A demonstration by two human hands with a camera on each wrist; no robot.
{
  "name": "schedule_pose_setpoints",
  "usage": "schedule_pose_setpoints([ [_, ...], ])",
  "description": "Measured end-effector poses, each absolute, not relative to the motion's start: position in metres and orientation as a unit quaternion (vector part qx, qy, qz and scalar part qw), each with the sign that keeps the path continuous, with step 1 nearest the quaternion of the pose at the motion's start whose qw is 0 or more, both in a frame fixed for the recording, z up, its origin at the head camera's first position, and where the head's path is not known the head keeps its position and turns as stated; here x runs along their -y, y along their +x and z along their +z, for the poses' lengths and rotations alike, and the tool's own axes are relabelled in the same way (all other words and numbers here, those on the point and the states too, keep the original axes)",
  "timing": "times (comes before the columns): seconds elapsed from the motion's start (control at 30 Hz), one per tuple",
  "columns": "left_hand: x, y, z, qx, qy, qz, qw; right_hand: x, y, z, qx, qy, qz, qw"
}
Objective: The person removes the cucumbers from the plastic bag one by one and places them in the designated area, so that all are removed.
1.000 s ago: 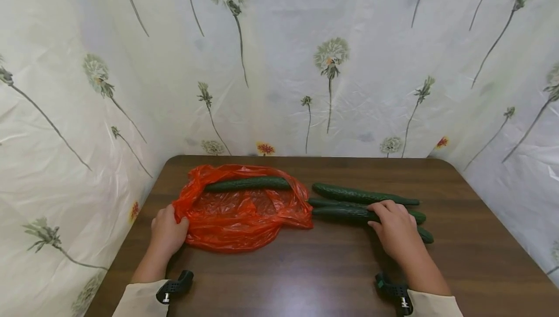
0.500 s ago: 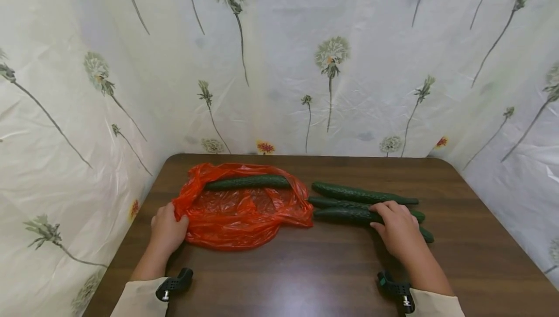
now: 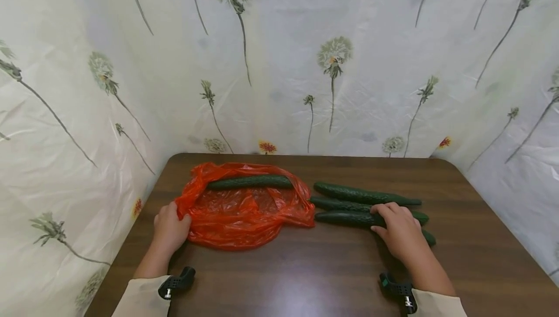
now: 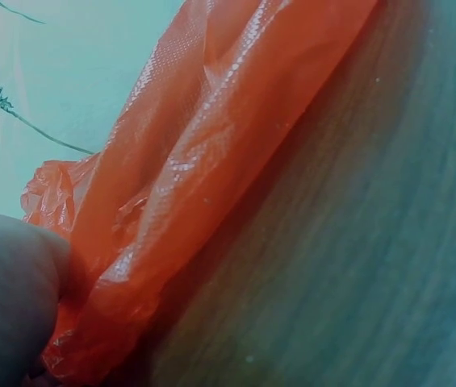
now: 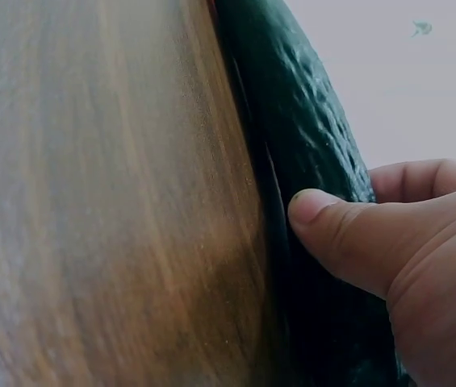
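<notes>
A thin red plastic bag [image 3: 236,234] lies spread on the left half of the table, its mouth facing up. Inside its far side rests one dark green cucumber [image 3: 251,182]. My left hand [image 3: 170,228] pinches the bag's left edge; in the left wrist view the thumb [image 4: 14,278] presses on the red film. Right of the bag, several cucumbers lie side by side. My right hand [image 3: 399,229] grips the nearest cucumber [image 3: 342,218], thumb on its near side and fingers over the top, as the right wrist view shows. Part of that cucumber is hidden under the hand.
The brown wooden table [image 3: 279,278] ends at a wall covered with dandelion-print sheeting [image 3: 279,64]. Behind the gripped cucumber lie a middle cucumber [image 3: 336,204] and a far cucumber [image 3: 362,193]. Each wrist wears a black camera mount.
The view shifts slightly. Both hands keep their hold, and the bag and cucumbers stay practically where they were.
</notes>
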State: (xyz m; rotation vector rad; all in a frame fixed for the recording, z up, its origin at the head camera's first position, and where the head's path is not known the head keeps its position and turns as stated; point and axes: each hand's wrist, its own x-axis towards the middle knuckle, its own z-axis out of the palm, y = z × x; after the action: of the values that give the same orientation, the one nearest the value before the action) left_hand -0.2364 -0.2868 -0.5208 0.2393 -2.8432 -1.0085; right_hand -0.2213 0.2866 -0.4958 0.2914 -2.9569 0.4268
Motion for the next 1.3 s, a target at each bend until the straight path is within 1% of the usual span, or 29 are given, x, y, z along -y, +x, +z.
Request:
schedule_pose_setpoints([
  [0.13,0.286,-0.239,-0.520,0.938,0.073,-0.333,0.063,-0.287,-0.224,-0.494,0.984,0.091,0.139,0.056],
  [0.4,0.284,-0.239,-0.521,0.936,0.083,-0.340,0.044,-0.291,-0.227,-0.494,0.986,0.090,0.132,0.042],
  [0.73,0.285,-0.238,-0.520,0.938,0.076,-0.334,0.058,-0.287,-0.226,-0.491,0.987,0.092,0.121,0.048],
  [1.0,0.286,-0.235,-0.518,0.938,0.084,-0.335,0.047,-0.283,-0.226,-0.489,0.988,0.082,0.126,0.039],
  [1.3,0.286,-0.236,-0.518,0.939,0.082,-0.330,0.050,-0.274,-0.228,-0.488,0.984,0.084,0.149,0.053],
])
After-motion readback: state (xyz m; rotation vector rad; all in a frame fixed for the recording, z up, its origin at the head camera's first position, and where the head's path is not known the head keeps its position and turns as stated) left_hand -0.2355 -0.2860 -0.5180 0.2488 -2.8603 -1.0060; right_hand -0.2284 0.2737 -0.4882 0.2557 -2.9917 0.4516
